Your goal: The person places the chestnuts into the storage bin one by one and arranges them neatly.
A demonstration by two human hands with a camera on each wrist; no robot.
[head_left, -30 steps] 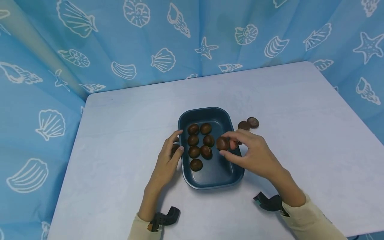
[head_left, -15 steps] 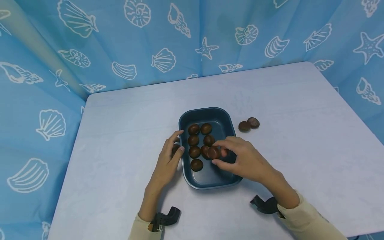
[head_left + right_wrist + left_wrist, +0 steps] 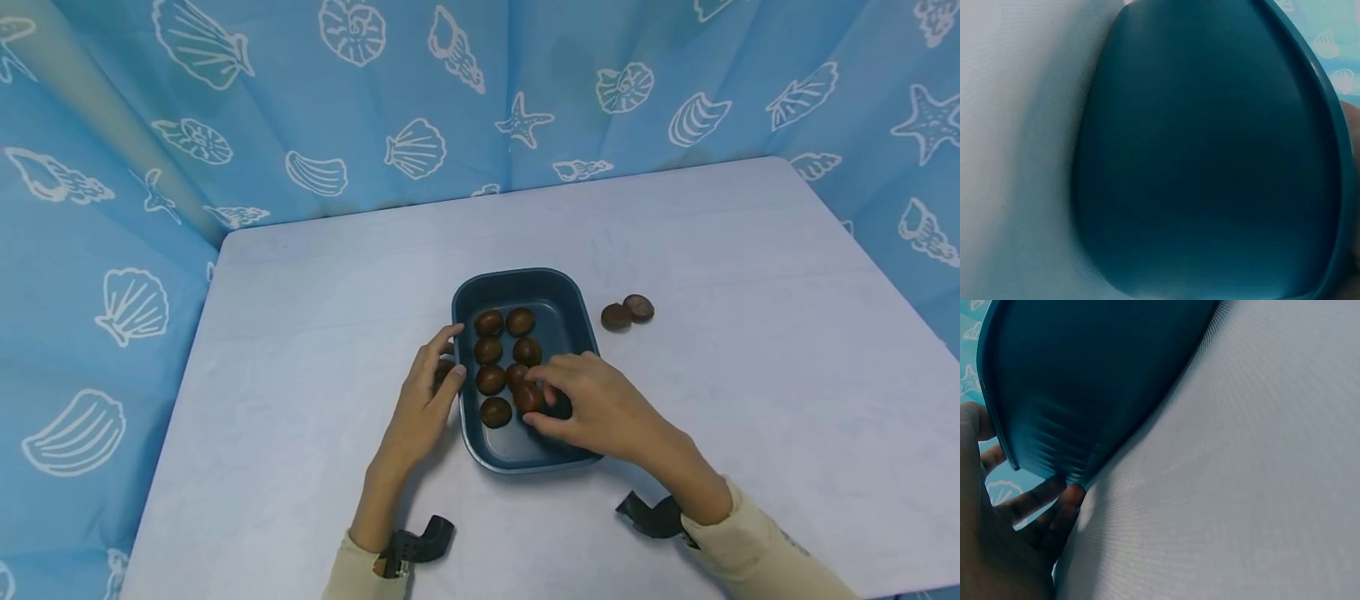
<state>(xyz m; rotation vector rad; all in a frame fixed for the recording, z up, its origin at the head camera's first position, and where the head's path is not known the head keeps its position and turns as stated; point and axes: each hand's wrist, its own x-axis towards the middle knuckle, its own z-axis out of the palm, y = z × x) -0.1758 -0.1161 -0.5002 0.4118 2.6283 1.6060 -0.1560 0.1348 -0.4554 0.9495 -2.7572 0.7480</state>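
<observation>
A dark blue rectangular tray (image 3: 555,312) stands on the table with several glossy brown chestnuts (image 3: 491,380) inside, in two rough columns. My right hand (image 3: 600,408) reaches over its right side and pinches a chestnut (image 3: 528,397) between thumb and fingers, low in the tray at the bottom of the right column. Whether that chestnut touches the tray floor cannot be told. My left hand (image 3: 422,408) rests against the left rim; in the left wrist view, its fingers (image 3: 1035,497) touch the outer wall. A brown patch shows between left thumb and fingers, too shaded to identify.
Two more chestnuts (image 3: 617,317) lie side by side on the white-covered table (image 3: 337,292), right of the tray. A blue curtain (image 3: 480,92) with shell prints hangs behind and to the sides. The right wrist view shows mostly the tray's outer wall (image 3: 1210,150).
My right hand has carried its chestnut left and toward the near end, from the tray's right side to below the right column. My left hand keeps its place at the rim.
</observation>
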